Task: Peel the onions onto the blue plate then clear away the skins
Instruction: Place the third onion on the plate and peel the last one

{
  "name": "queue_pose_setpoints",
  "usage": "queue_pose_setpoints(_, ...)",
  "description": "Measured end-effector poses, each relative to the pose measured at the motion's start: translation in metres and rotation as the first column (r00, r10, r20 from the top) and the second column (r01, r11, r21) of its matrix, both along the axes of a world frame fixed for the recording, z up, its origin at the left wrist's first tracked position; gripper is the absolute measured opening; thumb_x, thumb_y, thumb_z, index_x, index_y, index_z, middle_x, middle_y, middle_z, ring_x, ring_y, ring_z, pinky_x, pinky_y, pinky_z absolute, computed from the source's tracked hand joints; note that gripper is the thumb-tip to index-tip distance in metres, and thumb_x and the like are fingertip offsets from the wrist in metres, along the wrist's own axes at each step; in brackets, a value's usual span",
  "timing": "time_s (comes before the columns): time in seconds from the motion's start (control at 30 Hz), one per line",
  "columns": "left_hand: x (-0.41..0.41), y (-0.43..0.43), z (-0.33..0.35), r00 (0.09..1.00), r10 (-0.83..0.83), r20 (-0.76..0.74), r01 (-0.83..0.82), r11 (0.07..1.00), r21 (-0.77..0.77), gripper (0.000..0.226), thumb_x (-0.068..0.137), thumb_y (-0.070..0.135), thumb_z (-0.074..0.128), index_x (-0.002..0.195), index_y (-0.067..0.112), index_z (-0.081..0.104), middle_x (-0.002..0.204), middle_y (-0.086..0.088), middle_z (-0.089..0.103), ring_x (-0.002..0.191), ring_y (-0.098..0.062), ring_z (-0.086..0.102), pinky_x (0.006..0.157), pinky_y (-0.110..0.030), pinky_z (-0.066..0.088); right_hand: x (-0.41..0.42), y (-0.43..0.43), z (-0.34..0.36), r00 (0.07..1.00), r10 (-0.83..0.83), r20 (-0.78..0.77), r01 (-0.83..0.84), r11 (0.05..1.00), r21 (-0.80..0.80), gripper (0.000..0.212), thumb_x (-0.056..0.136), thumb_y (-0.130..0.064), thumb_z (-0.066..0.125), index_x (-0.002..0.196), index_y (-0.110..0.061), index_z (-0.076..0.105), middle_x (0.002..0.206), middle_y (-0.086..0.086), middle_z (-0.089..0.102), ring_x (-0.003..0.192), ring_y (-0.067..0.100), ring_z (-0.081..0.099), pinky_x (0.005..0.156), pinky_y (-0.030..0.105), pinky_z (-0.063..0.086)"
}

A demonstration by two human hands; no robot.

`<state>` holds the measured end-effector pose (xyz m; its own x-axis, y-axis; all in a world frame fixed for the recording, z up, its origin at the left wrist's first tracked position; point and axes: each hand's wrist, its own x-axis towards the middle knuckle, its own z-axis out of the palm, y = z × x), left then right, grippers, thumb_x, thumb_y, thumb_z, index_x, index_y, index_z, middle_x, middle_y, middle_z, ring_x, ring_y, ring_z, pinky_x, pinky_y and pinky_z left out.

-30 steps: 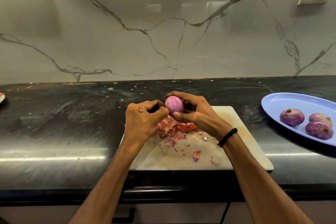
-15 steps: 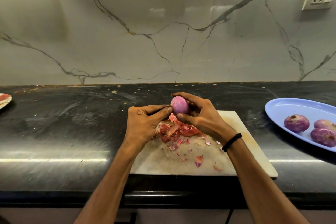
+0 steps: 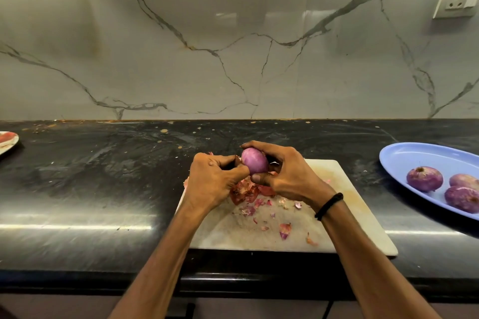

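1. Grips a smooth purple onion (image 3: 254, 164) in the right hand (image 3: 287, 176), fingers curled over the top and thumb pressed beneath, just above the far edge of the cutting board (image 3: 350, 215).
2. Pinches at the 9 o'clock end of the onion with the left hand (image 3: 212, 181), fingers curled, thumb tip against the bulb; impossible to tell what, if anything, lies inside the pinch.
3. Both hands close together, meeting around the bulb.
4. Directly under the hands, on the board: a heap of reddish skins (image 3: 245, 193), with smaller flakes scattered toward 6 o'clock.
5. At 3 o'clock from the board and apart from it: the blue plate (image 3: 414, 158), partly cut off by the frame edge, carrying three peeled onions (image 3: 424, 178) grouped near one another.
6. Around the right wrist: a black wristband (image 3: 328, 206).
7. Beneath everything: a dark, speckled tabletop (image 3: 103, 176), and at its far 9 o'clock end a second plate (image 3: 7, 141), pale with red on it, mostly out of view.
8. High at 1 o'clock, on the veined marble wall (image 3: 181, 72): a white socket (image 3: 457, 0).
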<state>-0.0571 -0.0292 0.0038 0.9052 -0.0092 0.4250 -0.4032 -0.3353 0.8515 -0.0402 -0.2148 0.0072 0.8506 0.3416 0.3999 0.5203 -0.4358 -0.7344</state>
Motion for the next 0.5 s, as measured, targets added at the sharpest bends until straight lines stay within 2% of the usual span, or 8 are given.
queue_pose_setpoints(0.07,-0.001,-0.002,0.001,1.000,0.012,0.020,-0.012,0.999,-0.030,0.012,0.079,0.010,0.076,0.068,0.006,0.076,0.063,-0.020,0.067,0.055,-0.016,0.055,0.056,-0.051,0.051,0.000,0.001,0.000,1.000,0.010,0.001,-0.010,1.000,0.021,0.066,0.077,-0.006,0.082,0.133,-0.031,0.056,0.135,-0.004,0.060,0.124,0.015,0.056,0.102,0.033,0.051)
queue_pose_setpoints(0.13,-0.001,-0.005,0.005,0.999,-0.001,-0.034,-0.006,0.978,-0.208,0.015,0.081,0.007,0.075,0.066,0.006,0.077,0.063,-0.020,0.068,0.057,-0.021,0.060,0.059,-0.045,0.056,0.000,0.000,0.001,0.999,0.036,-0.020,-0.034,0.994,0.105,0.064,0.078,-0.003,0.081,0.133,-0.026,0.057,0.134,-0.002,0.059,0.121,0.018,0.058,0.099,0.033,0.054)
queue_pose_setpoints(0.2,-0.002,-0.007,0.009,0.991,-0.059,-0.123,-0.002,0.897,-0.443,0.016,0.083,0.003,0.072,0.069,0.005,0.077,0.062,-0.016,0.068,0.059,-0.020,0.062,0.063,-0.037,0.057,-0.002,0.003,0.004,0.997,0.056,-0.054,-0.044,0.979,0.198,0.065,0.079,-0.001,0.079,0.137,-0.019,0.054,0.133,-0.001,0.058,0.119,0.019,0.060,0.097,0.030,0.054)
queue_pose_setpoints(0.27,-0.002,-0.008,0.012,0.980,-0.100,-0.170,-0.019,0.812,-0.583,0.015,0.085,0.001,0.070,0.072,0.003,0.077,0.065,-0.014,0.068,0.058,-0.018,0.063,0.061,-0.030,0.059,-0.003,0.005,0.006,0.994,0.081,-0.075,-0.057,0.958,0.282,0.066,0.080,0.003,0.077,0.138,-0.015,0.052,0.133,0.001,0.058,0.119,0.020,0.061,0.097,0.031,0.054)
queue_pose_setpoints(0.33,-0.002,-0.007,0.013,0.979,-0.108,-0.172,-0.022,0.785,-0.618,0.012,0.085,0.003,0.071,0.076,0.005,0.078,0.069,-0.014,0.071,0.060,-0.019,0.066,0.060,-0.027,0.058,-0.004,0.005,0.006,0.992,0.091,-0.081,-0.061,0.945,0.320,0.067,0.079,0.006,0.077,0.137,-0.015,0.050,0.134,0.003,0.057,0.119,0.022,0.061,0.098,0.033,0.054)
queue_pose_setpoints(0.4,-0.003,-0.005,0.011,0.983,-0.109,-0.149,0.002,0.814,-0.581,0.006,0.084,0.006,0.072,0.084,0.005,0.078,0.074,-0.014,0.074,0.063,-0.019,0.069,0.059,-0.024,0.057,-0.004,0.005,0.006,0.992,0.091,-0.091,-0.056,0.943,0.327,0.067,0.078,0.009,0.076,0.135,-0.016,0.049,0.134,0.004,0.056,0.119,0.023,0.061,0.098,0.035,0.054)
queue_pose_setpoints(0.5,-0.004,-0.004,0.009,0.995,-0.047,-0.093,-0.004,0.874,-0.485,0.009,0.084,0.009,0.074,0.092,0.005,0.078,0.076,-0.009,0.076,0.067,-0.017,0.073,0.061,-0.022,0.057,-0.002,0.004,0.006,0.990,0.093,-0.105,-0.052,0.939,0.341,0.068,0.077,0.012,0.075,0.132,-0.017,0.047,0.134,0.007,0.055,0.120,0.024,0.061,0.097,0.034,0.054)
